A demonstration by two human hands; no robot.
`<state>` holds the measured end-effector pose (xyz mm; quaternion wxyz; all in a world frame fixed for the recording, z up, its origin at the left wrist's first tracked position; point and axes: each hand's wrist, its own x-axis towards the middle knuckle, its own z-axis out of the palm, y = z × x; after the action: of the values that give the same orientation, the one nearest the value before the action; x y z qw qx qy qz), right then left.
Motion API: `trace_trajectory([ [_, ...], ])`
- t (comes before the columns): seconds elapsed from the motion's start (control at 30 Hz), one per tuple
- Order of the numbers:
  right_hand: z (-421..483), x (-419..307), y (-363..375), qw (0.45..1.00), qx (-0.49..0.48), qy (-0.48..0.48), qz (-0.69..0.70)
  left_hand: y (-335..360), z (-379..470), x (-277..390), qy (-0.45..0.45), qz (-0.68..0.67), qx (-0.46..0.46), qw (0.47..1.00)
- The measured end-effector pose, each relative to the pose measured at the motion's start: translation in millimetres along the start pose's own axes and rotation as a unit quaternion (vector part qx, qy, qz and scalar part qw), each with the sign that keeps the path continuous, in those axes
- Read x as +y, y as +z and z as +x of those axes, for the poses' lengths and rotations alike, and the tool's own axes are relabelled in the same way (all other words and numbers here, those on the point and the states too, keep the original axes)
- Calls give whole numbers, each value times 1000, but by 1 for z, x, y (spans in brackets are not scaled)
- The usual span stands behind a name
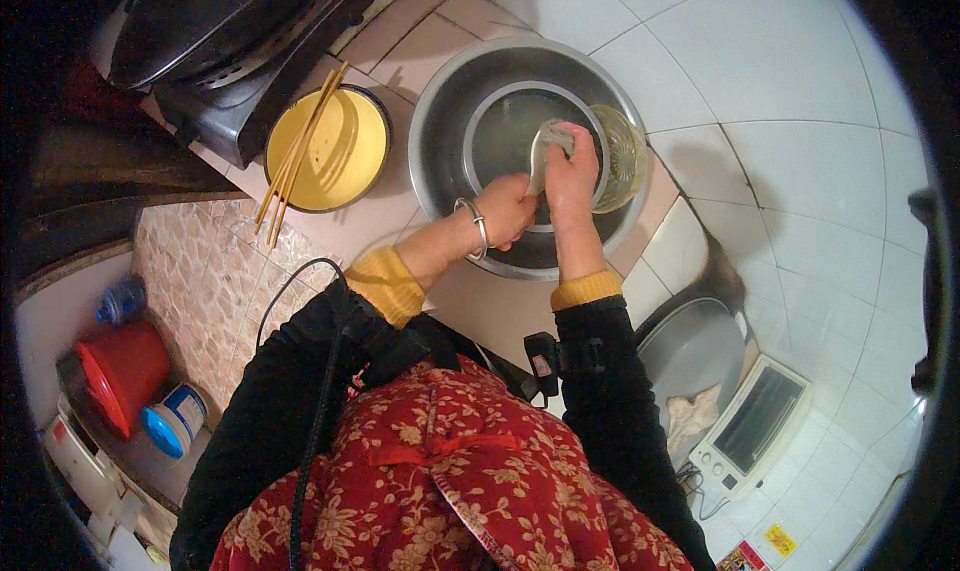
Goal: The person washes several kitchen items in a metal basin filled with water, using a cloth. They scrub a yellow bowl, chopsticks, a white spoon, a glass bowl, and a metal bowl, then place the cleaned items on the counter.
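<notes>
Over a smaller metal bowl (480, 113) of cloudy water, my left hand (501, 209) grips the lower part of a pale ladle or large spoon (537, 158). My right hand (572, 170) presses a greyish cloth or scouring pad (556, 133) against its upper end. The smaller bowl sits inside a wide stainless steel basin (442, 106). Beside it in the basin, to the right, lies a clear patterned glass bowl (624, 158), partly behind my right hand.
Left of the basin stands a yellow dark-rimmed bowl (352, 143) with several wooden chopsticks (304, 151) across it. A black stove (240, 98) is farther left. The tiled wall (675, 68) borders the counter on the right. A toaster oven (757, 417) and a large grey lid or pan (694, 353) stand lower right.
</notes>
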<state>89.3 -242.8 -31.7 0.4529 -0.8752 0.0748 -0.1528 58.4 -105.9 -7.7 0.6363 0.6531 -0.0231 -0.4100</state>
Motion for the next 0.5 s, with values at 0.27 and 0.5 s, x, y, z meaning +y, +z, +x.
trace_trajectory([
  [0.27,-2,-25,-21,939,-142,217,225,-6,19,-21,212,226,125,943],
  [0.5,-18,7,-22,966,-132,197,102,-19,0,2,109,431,193,875],
])
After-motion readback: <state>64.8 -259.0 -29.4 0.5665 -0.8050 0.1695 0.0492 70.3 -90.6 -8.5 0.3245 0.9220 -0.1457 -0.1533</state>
